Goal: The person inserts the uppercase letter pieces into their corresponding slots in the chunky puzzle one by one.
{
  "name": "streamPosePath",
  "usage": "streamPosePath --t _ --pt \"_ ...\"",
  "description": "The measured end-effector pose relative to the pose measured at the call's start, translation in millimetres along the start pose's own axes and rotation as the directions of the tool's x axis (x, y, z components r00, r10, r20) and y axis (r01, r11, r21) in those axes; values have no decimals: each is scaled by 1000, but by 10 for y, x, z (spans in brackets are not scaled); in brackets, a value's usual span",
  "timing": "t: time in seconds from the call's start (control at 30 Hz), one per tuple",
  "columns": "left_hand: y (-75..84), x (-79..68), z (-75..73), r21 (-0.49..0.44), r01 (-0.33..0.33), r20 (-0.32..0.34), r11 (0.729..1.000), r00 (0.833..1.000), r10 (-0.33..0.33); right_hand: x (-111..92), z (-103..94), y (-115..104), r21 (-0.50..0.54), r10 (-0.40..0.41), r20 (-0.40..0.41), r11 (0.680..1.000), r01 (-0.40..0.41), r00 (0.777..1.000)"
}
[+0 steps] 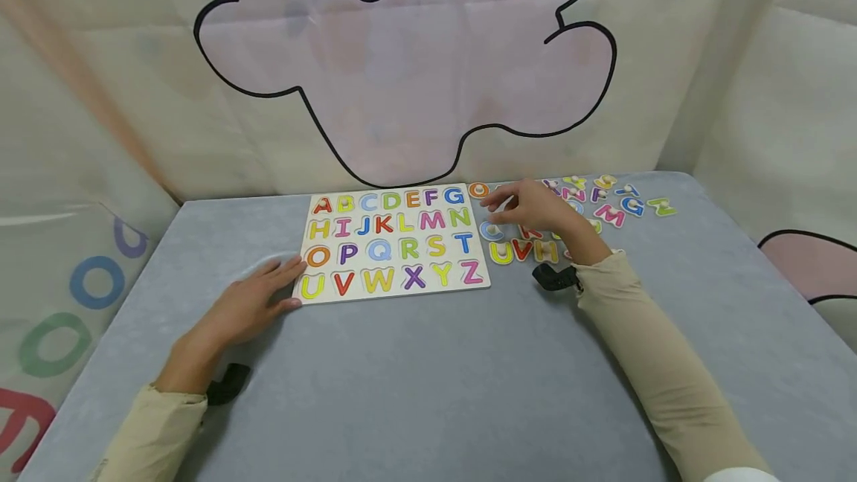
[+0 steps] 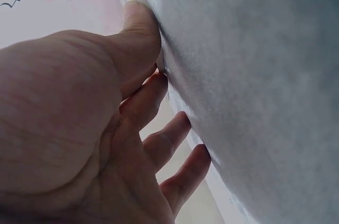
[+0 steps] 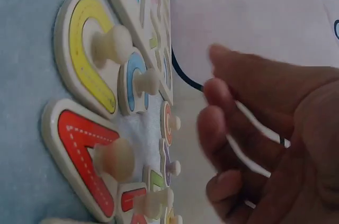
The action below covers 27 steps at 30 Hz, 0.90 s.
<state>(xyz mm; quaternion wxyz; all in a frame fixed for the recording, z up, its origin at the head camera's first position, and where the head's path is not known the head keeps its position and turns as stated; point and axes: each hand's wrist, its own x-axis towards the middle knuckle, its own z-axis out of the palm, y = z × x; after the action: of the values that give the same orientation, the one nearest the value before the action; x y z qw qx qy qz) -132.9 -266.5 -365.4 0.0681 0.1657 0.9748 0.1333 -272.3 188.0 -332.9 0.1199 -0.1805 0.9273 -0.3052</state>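
Note:
A white alphabet board [image 1: 395, 292] lies flat on the table, printed with coloured letters A to Z in four rows. My left hand [image 1: 257, 300] rests at its lower left edge, thumb and fingertips touching the side, fingers fairly straight. My right hand [image 1: 532, 205] hovers over loose letter pieces to the right of the board, fingers loosely bent and holding nothing. Near it lie a yellow U piece [image 1: 495, 256], a red V piece [image 1: 521, 250] and a blue C piece [image 1: 491, 235]. Wooden knobs [image 3: 117, 159] stand up from the pieces in the right wrist view.
More loose letter pieces, among them a pink M [image 1: 609, 216], a blue G [image 1: 632, 206] and a green Z [image 1: 661, 207], spread toward the back right. A grey cloth covers the table [image 1: 415, 393]. Behind it hangs a printed curtain [image 1: 402, 80].

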Motion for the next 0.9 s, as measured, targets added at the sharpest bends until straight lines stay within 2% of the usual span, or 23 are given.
streamPosePath --t 0.13,0.4,0.9 --pt "-6 -17 19 -9 -2 -10 1000 1000 2 9 8 59 -22 44 53 999 -42 998" --pt "21 -22 -8 -7 -10 -15 1000 1000 10 15 62 152 -18 56 139 998 -54 989" --pt "37 4 -5 1 15 -1 1000 1000 -15 39 116 119 -50 104 99 994 -99 990"
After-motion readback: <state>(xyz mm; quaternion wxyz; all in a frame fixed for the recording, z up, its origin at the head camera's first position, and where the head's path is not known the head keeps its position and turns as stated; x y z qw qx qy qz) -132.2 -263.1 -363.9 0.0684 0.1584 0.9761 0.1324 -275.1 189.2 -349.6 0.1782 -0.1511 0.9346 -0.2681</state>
